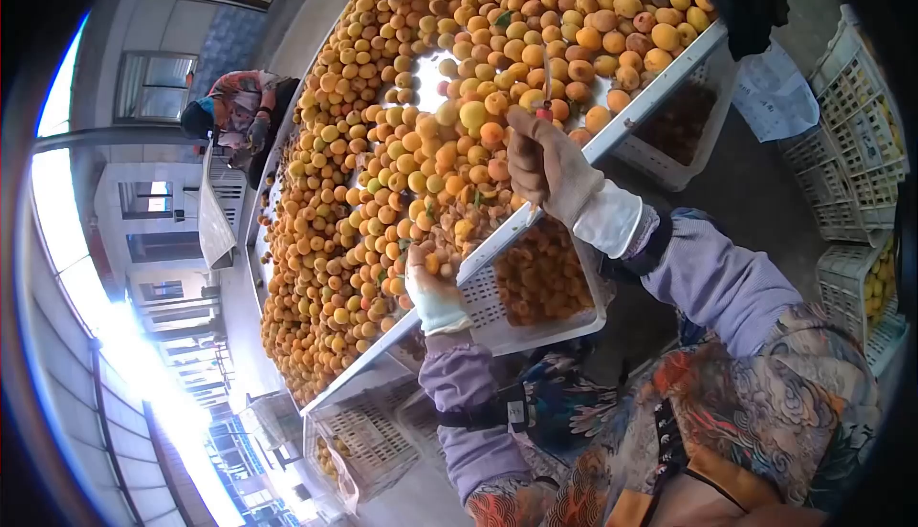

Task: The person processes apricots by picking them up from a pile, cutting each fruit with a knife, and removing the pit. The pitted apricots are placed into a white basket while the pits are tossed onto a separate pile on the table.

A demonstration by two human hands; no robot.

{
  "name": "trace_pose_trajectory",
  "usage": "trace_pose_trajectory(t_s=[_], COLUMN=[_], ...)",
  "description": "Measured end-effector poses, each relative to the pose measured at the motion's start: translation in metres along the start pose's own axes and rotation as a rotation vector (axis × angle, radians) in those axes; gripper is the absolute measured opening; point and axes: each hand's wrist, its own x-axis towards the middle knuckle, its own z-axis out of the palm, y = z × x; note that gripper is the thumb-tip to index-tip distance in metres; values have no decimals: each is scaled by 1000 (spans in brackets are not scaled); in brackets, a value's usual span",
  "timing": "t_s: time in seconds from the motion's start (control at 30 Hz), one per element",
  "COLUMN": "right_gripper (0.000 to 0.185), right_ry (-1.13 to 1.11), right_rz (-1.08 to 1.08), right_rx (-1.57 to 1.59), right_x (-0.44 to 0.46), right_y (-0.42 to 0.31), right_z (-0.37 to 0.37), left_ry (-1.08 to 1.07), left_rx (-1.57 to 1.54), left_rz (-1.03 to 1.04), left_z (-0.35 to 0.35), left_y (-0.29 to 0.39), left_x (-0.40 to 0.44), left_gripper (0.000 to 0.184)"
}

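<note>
My right hand (555, 164), in a pale work glove, is closed around a small knife (544, 111) with a red handle and a thin blade pointing away from me. It hovers over the near edge of a table heaped with apricots (335, 183). Lower in the view, my left hand (430, 288), gloved with the fingers showing, is curled around an apricot (433, 263) at the table's rim. Opened, torn-looking apricot pieces (469, 226) lie between the two hands.
Below the table rim (521, 221) stands a white crate (488, 297) holding brownish-orange pieces. Another crate (712, 149) is beside it. Stacked crates of yellow fruit (851, 144) stand at right. A co-worker (239, 111) sits across the table.
</note>
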Motion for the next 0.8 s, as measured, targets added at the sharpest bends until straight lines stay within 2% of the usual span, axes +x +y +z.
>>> trace_pose_trajectory(t_s=[0.07,0.1,0.17,0.3,0.43,0.57,0.63,0.77,0.8], right_gripper=[36,36,36,35,35,36,36,35,35], right_ry=[14,25,8,50,65,54,63,70,70], right_rz=[12,14,10,45,30,19,23,25,26], right_rx=[-9,-25,-19,-9,-18,-17,-23,-23,-24], right_x=[0,-3,-2,-1,-3,-1,-1,-4,-5], right_y=[4,-7,-6,-14,-20,-21,-21,-27,-27], right_z=[4,-3,-3,-2,-1,-2,-2,-1,-1], left_ry=[92,92,56,62,-48,18,-85,-34,-105], left_rx=[173,160,425,422,531,641,593,646,646], left_rz=[61,47,116,244,263,191,229,203,181], left_z=[-4,2,-4,-8,-19,-13,-14,1,3], left_y=[5,-7,3,-1,3,8,9,21,26], left_x=[5,8,20,33,42,38,39,25,17], left_gripper=[28,28,22,18,19,20,19,19,20])
